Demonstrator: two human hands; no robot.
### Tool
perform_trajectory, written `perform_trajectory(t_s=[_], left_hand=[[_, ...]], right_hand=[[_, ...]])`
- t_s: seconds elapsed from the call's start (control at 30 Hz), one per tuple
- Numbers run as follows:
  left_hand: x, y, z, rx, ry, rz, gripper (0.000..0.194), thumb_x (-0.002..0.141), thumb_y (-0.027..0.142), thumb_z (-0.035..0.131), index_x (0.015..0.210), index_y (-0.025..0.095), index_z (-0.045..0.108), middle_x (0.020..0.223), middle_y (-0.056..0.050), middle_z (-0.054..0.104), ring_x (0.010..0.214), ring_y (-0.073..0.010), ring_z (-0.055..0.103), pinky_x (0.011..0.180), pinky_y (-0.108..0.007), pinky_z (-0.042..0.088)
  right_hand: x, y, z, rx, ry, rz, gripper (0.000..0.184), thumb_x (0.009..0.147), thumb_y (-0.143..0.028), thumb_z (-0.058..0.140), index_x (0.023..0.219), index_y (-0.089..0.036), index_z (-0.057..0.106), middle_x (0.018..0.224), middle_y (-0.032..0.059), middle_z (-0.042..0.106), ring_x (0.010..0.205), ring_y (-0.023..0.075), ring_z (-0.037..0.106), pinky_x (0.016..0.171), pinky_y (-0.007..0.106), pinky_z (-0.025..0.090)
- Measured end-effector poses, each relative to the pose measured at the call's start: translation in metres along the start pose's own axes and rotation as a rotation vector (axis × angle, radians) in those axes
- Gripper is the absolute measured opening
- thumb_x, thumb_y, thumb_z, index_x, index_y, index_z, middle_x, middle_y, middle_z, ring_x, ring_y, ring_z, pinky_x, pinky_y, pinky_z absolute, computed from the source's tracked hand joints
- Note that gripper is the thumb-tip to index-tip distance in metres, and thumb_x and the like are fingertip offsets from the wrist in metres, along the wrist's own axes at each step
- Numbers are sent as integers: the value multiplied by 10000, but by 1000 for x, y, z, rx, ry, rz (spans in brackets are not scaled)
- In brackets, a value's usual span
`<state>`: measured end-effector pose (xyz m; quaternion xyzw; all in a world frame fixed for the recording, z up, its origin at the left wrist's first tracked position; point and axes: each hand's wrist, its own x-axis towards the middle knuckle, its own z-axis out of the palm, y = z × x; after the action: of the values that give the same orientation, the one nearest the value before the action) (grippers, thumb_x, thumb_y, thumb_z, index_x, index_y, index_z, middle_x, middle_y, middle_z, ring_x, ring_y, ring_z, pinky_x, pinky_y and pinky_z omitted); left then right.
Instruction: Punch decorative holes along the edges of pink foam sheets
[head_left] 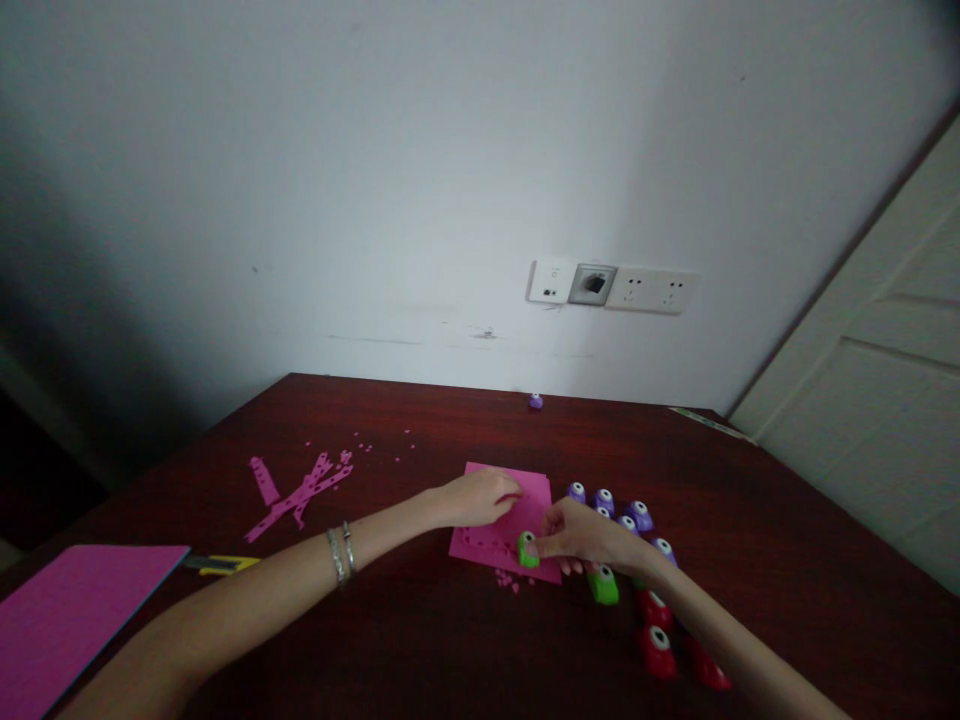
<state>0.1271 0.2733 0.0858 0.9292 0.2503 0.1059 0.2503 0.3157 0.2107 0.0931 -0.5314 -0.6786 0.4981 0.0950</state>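
Two overlapping sheets of pink paper [529, 490] lie on the table, and a row of small punched holes runs along the near edge of the upper one. My left hand [480, 497] presses on this paper, its fingers curled and closed. Between the fingers and thumb of my right hand [581, 530] is a small green craft punch [527, 550], at the paper's near edge. Tiny pink cutouts [510, 580] are scattered just below it. Another green punch [603, 585] stands under my right wrist. Exactly how the punch sits on the paper is too small to tell.
Several purple punches [639, 516] and red punches [659, 652] stand to the right. Punched pink strips [300, 492] and loose bits lie left. A yellow utility knife [229, 565] is beside a pink paper stack [82, 620]. One purple punch [535, 401] sits near the wall.
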Motion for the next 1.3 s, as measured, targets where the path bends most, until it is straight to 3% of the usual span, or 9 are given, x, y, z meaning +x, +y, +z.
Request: perform_trajectory(t_s=[0.13, 0.33, 0.53, 0.67, 0.8, 0.93, 1.13, 1.3], left_hand=[[-5, -1, 4, 63, -33, 38, 312, 837, 107, 408, 1095, 146, 578, 1134, -83, 598, 1064, -185, 529, 935, -329, 373], [-8, -3, 8, 29, -33, 24, 348, 835, 84, 385, 1115, 158, 578, 1156, -74, 593, 1066, -186, 538, 932, -332, 387], [-5, -1, 7, -93, 51, 17, 304, 821, 116, 416, 1047, 148, 617, 1068, -69, 637, 974, -156, 579, 861, -290, 422], [1, 2, -3, -170, 121, -72, 244, 829, 296, 484, 891, 142, 663, 893, -57, 675, 786, -130, 597, 741, -257, 435], [7, 3, -11, -344, -122, -219, 408, 743, 513, 559, 697, 119, 656, 597, -38, 622, 517, -99, 532, 527, -234, 400], [12, 6, -10, -510, -350, -299, 410, 669, 546, 619, 629, 140, 653, 528, -16, 584, 437, -76, 476, 449, -219, 347], [22, 9, -9, -519, -504, -426, 428, 577, 576, 672, 569, 149, 654, 497, -12, 574, 410, -69, 447, 410, -205, 287], [26, 12, -11, -466, -657, -488, 490, 600, 634, 616, 538, 150, 657, 467, -21, 556, 379, -67, 388, 382, -211, 248]], right_hand=[[6, 7, 4, -31, 14, 33, 312, 639, -413, 672, 524, -143, 565, 393, -49, 512, 306, 39, 389, 273, 142, 248], [11, 8, 9, -35, 28, 65, 281, 640, -350, 667, 497, -149, 532, 388, -45, 514, 297, 46, 393, 260, 147, 235], [5, 2, 2, -29, -10, 16, 353, 663, -440, 645, 495, -144, 554, 395, -48, 503, 318, 39, 382, 298, 153, 259], [2, -2, -4, -10, 1, 14, 462, 712, -530, 566, 449, -156, 501, 376, -46, 464, 307, 41, 350, 300, 171, 228], [5, -3, -6, -14, -37, 23, 477, 725, -543, 545, 446, -160, 492, 378, -41, 466, 311, 46, 355, 311, 178, 241], [9, -2, -8, -47, -62, 32, 456, 735, -505, 545, 443, -159, 495, 394, -33, 484, 320, 43, 362, 315, 172, 250], [12, -5, -9, -90, -136, 74, 462, 747, -503, 527, 438, -161, 499, 370, -22, 501, 303, 50, 368, 308, 163, 268], [16, -3, -7, -100, -194, 101, 491, 748, -577, 496, 475, -170, 508, 362, -34, 494, 291, 47, 355, 299, 153, 254]])
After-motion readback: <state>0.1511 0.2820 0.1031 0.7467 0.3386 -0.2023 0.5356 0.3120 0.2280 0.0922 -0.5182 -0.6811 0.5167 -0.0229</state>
